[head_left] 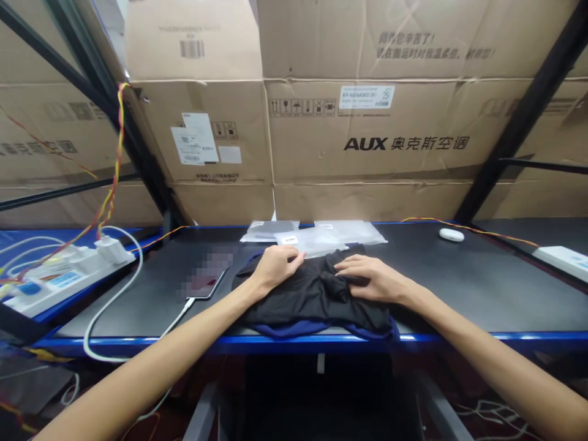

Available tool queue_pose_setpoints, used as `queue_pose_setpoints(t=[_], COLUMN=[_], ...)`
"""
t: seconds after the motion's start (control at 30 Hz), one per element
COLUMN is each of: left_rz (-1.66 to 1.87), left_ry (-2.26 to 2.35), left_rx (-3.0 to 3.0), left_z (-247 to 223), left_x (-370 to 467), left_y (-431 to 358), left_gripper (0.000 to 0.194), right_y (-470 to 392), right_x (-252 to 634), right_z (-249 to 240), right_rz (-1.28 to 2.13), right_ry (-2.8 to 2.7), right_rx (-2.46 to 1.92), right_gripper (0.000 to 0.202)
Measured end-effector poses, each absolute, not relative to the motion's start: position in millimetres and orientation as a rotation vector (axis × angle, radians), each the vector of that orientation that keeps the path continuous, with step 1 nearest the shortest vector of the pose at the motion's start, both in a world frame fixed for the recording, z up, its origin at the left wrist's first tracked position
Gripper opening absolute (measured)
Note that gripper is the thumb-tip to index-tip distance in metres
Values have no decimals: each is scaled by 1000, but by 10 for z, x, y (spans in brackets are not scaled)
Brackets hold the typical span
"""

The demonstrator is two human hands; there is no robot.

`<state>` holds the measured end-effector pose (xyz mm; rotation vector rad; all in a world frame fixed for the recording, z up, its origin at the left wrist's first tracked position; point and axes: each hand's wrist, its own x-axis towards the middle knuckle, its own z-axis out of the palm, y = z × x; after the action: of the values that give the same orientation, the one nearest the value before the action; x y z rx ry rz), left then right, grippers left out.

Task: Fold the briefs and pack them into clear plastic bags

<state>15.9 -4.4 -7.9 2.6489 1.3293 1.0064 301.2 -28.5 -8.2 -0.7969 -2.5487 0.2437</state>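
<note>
A piece of black cloth [294,300], apparently a garment, lies folded at the table's front edge, with dark blue fabric [294,329] showing along its near side. My left hand [277,268] rests on its far left part, fingers curled together on the cloth. On the right, my right hand [374,278] has fingers and thumb around a bunched fold of the same cloth; the fingertips are partly buried in it. Just beyond the cloth are flat clear plastic packets [351,232] with small white labels, one partly under its far edge.
A phone [209,282] with a white charging cable [92,324] lies to the left. Beside it stands a loaded power strip [68,275]. A small white case [451,234] and another white strip [563,260] are at right. Cardboard boxes [312,159] and black posts [519,116] close off the back.
</note>
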Motion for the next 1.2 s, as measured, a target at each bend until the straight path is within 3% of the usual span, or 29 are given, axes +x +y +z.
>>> queue_pose_setpoints(t=[0.2, 0.5, 0.77, 1.1, 1.2], left_rz=[1089, 1128, 918, 924, 937], left_ry=[1420, 1201, 1078, 1056, 1049], left_rx=[2636, 2651, 2800, 2808, 2805], left_z=[-154, -228, -188, -207, -199], left_x=[134, 147, 161, 110, 109], left_y=[52, 59, -30, -16, -20], left_gripper=[12, 19, 17, 17, 18], right_y=[-280, -331, -114, -136, -76], right_x=[3021, 2826, 2625, 2707, 2702], right_z=[-103, -19, -12, 49, 59], right_rz=[243, 80, 108, 577, 565], right_ry=[-2413, -2375, -2467, -2725, -2750], right_rx=[-735, -573, -487, -804, -787], right_gripper=[26, 26, 26, 66, 58])
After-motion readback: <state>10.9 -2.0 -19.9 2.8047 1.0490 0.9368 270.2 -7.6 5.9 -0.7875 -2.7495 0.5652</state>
